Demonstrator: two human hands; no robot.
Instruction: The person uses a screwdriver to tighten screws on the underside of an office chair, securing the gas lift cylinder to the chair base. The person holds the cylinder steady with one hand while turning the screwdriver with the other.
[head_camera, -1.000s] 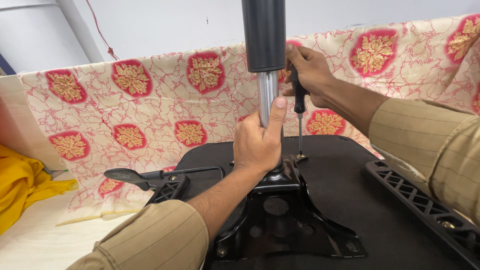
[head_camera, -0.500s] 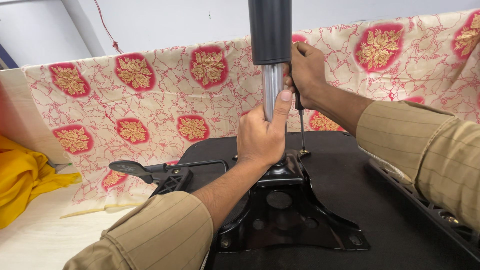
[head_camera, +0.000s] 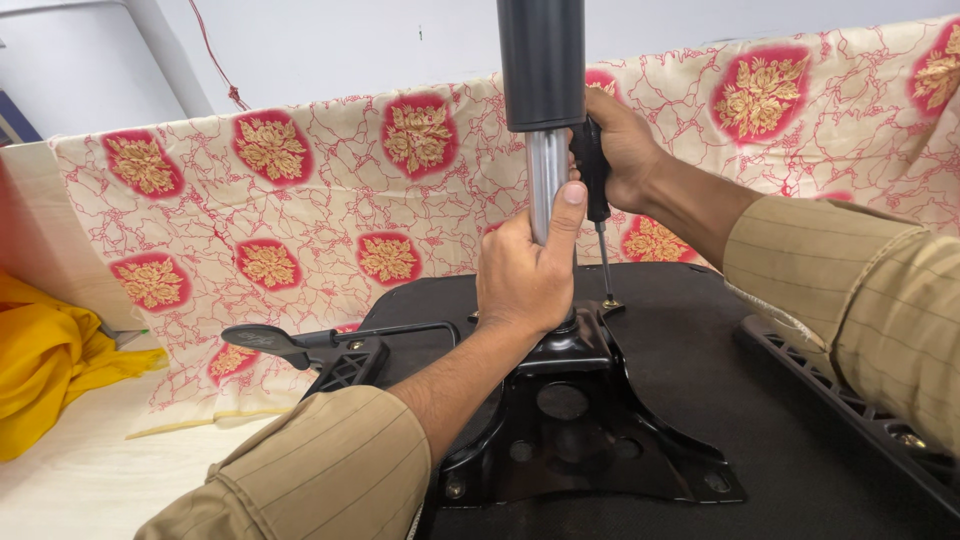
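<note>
**Chair post gripped while a screwdriver is set on a screw**

The shiny metal post (head_camera: 546, 185) of an upturned office chair is gripped by the left hand (head_camera: 525, 275), fingers wrapped fully around it and the thumb laid upward along its front. The post stands upright, its lower end seated in the black metal plate (head_camera: 585, 420), its upper part covered by a dark sleeve (head_camera: 541, 60) that runs out of the top of the view.

A screwdriver (head_camera: 597, 215) is held by the right hand (head_camera: 622, 150), which is closed around the black handle just behind and to the right of the post. The thin shaft is pointed down, nearly upright, and its tip is placed on a small screw (head_camera: 611, 301) at the back right corner of the plate.

The plate is fixed to the black underside of the chair seat (head_camera: 720, 400), which is laid flat. A black lever with a paddle end (head_camera: 300, 340) is seen sticking out to the left of the plate. A black slotted plastic part (head_camera: 850, 410) is laid along the right edge of the seat.

A cream cloth with red and gold flower medallions (head_camera: 300, 220) is draped behind the seat, and a yellow cloth (head_camera: 45, 370) is bunched at the far left.
</note>
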